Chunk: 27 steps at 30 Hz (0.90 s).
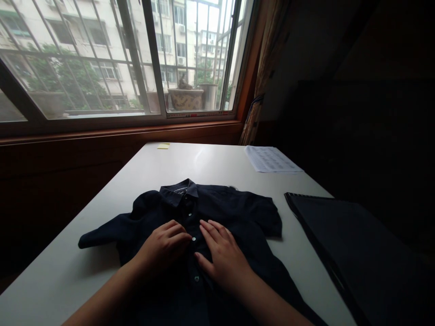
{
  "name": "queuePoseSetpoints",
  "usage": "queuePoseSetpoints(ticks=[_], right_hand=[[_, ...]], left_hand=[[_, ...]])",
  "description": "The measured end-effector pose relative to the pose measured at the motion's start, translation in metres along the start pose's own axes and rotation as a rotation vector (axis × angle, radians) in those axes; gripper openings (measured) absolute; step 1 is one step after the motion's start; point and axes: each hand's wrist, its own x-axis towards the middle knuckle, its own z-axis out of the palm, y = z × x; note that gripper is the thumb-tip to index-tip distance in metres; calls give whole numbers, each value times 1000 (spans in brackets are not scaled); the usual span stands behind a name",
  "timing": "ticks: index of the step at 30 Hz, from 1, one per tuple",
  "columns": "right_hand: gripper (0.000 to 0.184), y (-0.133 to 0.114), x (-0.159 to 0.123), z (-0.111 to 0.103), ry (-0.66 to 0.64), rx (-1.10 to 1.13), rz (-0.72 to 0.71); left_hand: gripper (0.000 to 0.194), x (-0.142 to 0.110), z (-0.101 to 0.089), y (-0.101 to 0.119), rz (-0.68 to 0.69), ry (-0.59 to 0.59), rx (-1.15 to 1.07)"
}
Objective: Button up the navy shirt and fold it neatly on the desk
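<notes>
A dark navy short-sleeved shirt (244,217) lies front up on the white table, its collar (178,192) pointing away from me. Small pale buttons run down its front. Beside one button (193,239), my left hand (166,242) is closed, fingers bent together on the edge of the placket; the fingertips are partly hidden. Across that button, my right hand (220,253) rests on the shirt with its fingers stretched out and the thumb apart, near the placket. A lower button (196,279) shows between my wrists.
The white table (210,158) stands below a barred window (200,54). Printed sheets (272,159) lie at its far right corner, a yellow sticky note (163,146) at the far left. A large black flat item (343,235) with a ridged edge lies along the right side.
</notes>
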Motion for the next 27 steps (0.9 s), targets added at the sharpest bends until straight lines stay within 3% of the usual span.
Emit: queuePoseSetpoints(ticks=[5, 11, 21, 27], right_hand=[[66, -1, -1, -1, 9, 3, -8], [65, -1, -1, -1, 14, 0, -7], [64, -2, -1, -1, 15, -16, -8], [65, -2, -1, -1, 10, -11, -7]], left_hand=[[13, 0, -1, 1, -48, 54, 9], [18, 0, -2, 2, -58, -3, 47], [21, 0, 1, 2, -74, 36, 86], [15, 1, -2, 3, -91, 34, -6]])
